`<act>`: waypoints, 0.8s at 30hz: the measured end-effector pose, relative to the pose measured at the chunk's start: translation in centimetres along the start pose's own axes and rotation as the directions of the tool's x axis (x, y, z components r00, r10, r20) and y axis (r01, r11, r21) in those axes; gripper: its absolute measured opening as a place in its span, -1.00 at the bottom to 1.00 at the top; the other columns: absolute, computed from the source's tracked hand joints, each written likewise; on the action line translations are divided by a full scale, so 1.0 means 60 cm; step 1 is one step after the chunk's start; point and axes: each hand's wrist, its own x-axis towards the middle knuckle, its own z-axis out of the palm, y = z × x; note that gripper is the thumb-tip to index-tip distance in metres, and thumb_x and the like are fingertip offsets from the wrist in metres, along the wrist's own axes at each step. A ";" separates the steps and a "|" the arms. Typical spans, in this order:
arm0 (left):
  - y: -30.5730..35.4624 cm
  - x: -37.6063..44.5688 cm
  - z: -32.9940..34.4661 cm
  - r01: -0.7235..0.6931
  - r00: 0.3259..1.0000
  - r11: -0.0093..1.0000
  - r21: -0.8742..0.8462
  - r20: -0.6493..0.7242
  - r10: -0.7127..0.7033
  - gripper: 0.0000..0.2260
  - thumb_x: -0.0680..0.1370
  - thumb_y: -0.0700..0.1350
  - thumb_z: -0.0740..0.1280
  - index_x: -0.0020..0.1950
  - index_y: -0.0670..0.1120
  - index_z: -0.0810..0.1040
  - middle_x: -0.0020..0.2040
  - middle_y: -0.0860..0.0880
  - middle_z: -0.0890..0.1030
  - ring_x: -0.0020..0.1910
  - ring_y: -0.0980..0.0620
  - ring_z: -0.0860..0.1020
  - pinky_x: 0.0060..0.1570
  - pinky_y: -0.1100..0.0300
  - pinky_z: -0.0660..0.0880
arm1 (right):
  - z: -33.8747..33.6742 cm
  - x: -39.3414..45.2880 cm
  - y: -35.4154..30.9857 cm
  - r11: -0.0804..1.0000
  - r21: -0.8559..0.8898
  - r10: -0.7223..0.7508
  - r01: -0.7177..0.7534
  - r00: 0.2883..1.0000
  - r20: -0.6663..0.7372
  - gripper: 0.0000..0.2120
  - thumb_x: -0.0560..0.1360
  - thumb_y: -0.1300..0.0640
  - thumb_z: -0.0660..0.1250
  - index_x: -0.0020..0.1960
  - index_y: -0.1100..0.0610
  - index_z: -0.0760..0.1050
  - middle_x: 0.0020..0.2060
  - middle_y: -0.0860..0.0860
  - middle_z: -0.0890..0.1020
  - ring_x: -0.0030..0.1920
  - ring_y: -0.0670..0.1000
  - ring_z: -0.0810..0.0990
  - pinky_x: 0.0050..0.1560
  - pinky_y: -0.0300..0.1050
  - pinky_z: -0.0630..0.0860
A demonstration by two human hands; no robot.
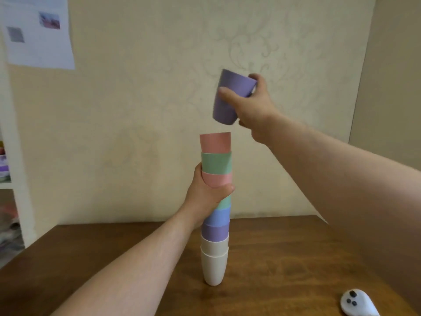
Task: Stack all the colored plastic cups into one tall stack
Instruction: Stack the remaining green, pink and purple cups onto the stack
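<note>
**Purple cup held above the stack**

The stack (215,208) stands upright on the wooden table (284,258), toward its back half, and everything here is placed from it. From the base up you see two white cups, a purple one, a blue one, a green one, a pink one, another green one and a pink cup (215,142) on top, its open rim free.

Your left hand (206,197) is wrapped around the stack's middle, thumb across the front over the lower pink cup, fingers hidden behind.

Your right hand (252,110) grips a purple cup (232,96) above and slightly right of the stack, thumb on the near side, fingers around the far side. The cup is tilted, mouth up and to the right, base down; there is a clear gap between its base and the top pink rim.

Air around the stack's top is open on the left and behind, up to the patterned beige wall (148,110).

Right of the stack and nearer to you, by the table's front edge, lies a white controller (356,303). Far left of the stack stands a white shelf unit (13,167) with blurred contents; above it a paper sheet (38,33) hangs on the wall.
</note>
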 end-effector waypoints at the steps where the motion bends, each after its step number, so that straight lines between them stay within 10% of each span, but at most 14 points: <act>1: 0.000 0.000 0.000 0.000 1.000 1.000 0.010 -0.005 0.000 -0.27 0.36 -0.07 0.66 0.46 0.13 0.42 0.16 0.10 0.72 0.07 0.02 0.74 0.05 0.10 0.68 | 0.012 -0.002 -0.001 0.999 -0.037 0.008 -0.007 0.999 0.040 -0.23 0.53 -0.05 0.59 0.57 0.01 0.23 0.21 0.03 0.57 0.03 0.01 0.62 -0.24 -0.19 0.49; 12: 0.000 0.003 0.001 -0.014 1.000 1.000 0.022 0.016 0.014 -0.40 0.36 -0.05 0.61 0.35 0.15 0.49 0.09 0.06 0.76 -0.01 0.02 0.76 0.03 0.00 0.74 | 0.041 -0.033 0.104 0.994 -0.012 0.107 -0.107 0.985 0.138 -0.33 0.51 0.06 0.55 0.50 -0.08 0.29 0.15 -0.07 0.57 0.13 0.04 0.66 0.11 -0.01 0.69; 24: -0.093 -0.081 -0.022 0.087 0.978 0.930 0.358 0.147 -0.148 -0.15 0.33 0.06 0.70 0.52 0.25 0.35 0.32 0.17 0.65 0.25 0.07 0.66 0.26 0.01 0.66 | 0.009 -0.112 0.188 0.986 -0.063 0.167 -0.156 0.952 0.258 -0.37 0.53 0.08 0.60 0.46 -0.13 0.34 0.10 -0.08 0.67 -0.13 -0.23 0.69 -0.40 -0.41 0.54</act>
